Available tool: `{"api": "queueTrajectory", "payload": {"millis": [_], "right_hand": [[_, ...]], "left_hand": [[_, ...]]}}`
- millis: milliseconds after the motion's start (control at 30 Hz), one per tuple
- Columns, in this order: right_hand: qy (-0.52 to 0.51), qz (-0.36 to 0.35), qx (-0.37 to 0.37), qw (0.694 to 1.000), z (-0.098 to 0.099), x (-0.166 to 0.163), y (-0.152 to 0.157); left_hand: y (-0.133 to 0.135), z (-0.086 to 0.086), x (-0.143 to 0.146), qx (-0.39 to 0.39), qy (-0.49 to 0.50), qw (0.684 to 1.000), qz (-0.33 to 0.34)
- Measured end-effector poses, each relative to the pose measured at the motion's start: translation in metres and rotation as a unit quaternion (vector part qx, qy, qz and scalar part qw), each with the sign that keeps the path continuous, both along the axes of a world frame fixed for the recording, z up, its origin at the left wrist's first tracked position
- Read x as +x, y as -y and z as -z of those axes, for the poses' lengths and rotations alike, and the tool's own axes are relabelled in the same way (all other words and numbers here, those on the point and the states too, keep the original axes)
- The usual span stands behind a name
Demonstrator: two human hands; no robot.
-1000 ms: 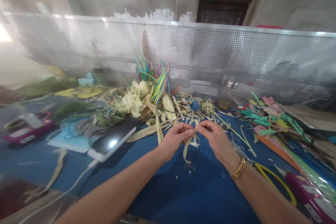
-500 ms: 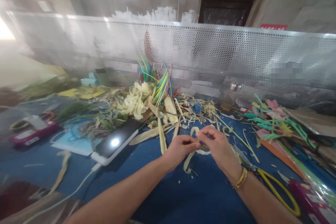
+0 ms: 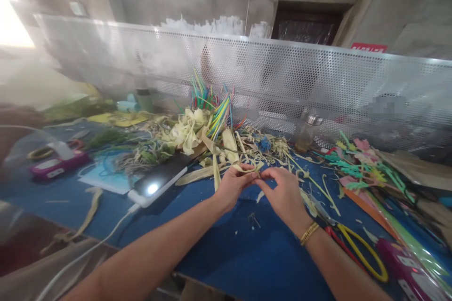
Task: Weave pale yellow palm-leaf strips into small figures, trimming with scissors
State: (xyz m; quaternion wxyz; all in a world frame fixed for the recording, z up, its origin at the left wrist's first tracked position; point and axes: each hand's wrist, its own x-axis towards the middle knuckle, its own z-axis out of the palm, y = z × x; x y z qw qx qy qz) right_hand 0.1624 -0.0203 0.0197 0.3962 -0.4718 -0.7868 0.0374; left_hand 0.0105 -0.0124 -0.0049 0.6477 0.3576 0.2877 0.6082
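My left hand (image 3: 229, 190) and right hand (image 3: 284, 193) pinch a pale strip (image 3: 249, 170) closely; scissors (image 3: 331, 221) lie right, a phone (image 3: 164, 178) left, dry husks (image 3: 189, 129) heaped on the far side.

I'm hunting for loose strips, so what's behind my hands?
Beyond your left hand and right hand, which pinch a pale strip, lie tangled strips, blue strands and, farther back, a perforated metal panel. Whatever the hands cover is hidden.
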Motion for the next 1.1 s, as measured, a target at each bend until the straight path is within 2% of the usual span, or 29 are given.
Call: {"api": "queueTrajectory", "payload": {"millis": [167, 267, 533, 733, 1100], "right_hand": [[-0.056, -0.041, -0.093, 0.993, 0.0, 0.004, 0.0], [-0.083, -0.054, -0.112, 0.989, 0.001, 0.004, 0.005], [-0.029, -0.001, 0.004, 1.0, -0.006, -0.001, 0.021], [0.012, 0.005, 0.034, 0.999, -0.011, 0.0, 0.022], [0.038, 0.019, 0.047, 0.998, -0.006, 0.002, 0.019]], "left_hand": [[0.002, 0.002, 0.001, -0.004, -0.003, 1.0, 0.029], [0.003, 0.004, 0.003, -0.006, -0.014, 0.999, 0.035], [0.006, 0.003, 0.006, 0.062, -0.048, 0.997, 0.014], [0.007, 0.004, 0.009, 0.055, -0.055, 0.997, -0.024], [0.005, 0.009, 0.009, 0.034, -0.047, 0.997, -0.058]]}}
